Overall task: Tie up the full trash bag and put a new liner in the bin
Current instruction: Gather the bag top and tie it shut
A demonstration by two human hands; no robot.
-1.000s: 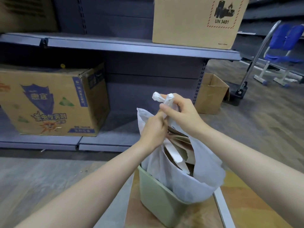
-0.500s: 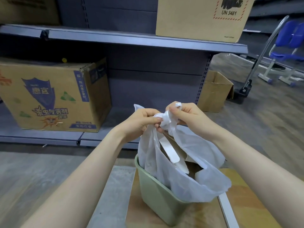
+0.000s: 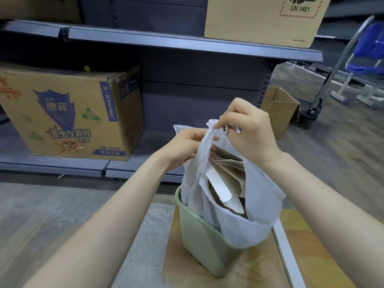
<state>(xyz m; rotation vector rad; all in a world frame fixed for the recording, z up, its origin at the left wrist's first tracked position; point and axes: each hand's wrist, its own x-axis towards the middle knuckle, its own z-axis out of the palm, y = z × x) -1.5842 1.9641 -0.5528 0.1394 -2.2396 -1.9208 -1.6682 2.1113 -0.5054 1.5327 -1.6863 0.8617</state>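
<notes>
A white plastic trash bag (image 3: 257, 208) full of brown paper and card sits in a pale green bin (image 3: 199, 242) on the floor in front of me. Its two handles are drawn up above the bin. My left hand (image 3: 185, 146) pinches the left handle strip just above the bag's mouth. My right hand (image 3: 249, 132) is curled round the gathered top of the handles, slightly higher and to the right. The bag's mouth gapes open between the handles, showing the paper inside. No new liner is visible.
The bin stands on a wooden board (image 3: 249, 271) beside a metal rail. Behind it is a grey steel shelf (image 3: 187, 42) with a printed cardboard box (image 3: 68, 115) on the lower level and another box (image 3: 264, 19) above. An open carton (image 3: 278, 109) and blue chairs (image 3: 365, 57) are at the right.
My right hand has risen and moved right with the handle ends. My left hand has dropped a little and now pinches the left strip lower down.
</notes>
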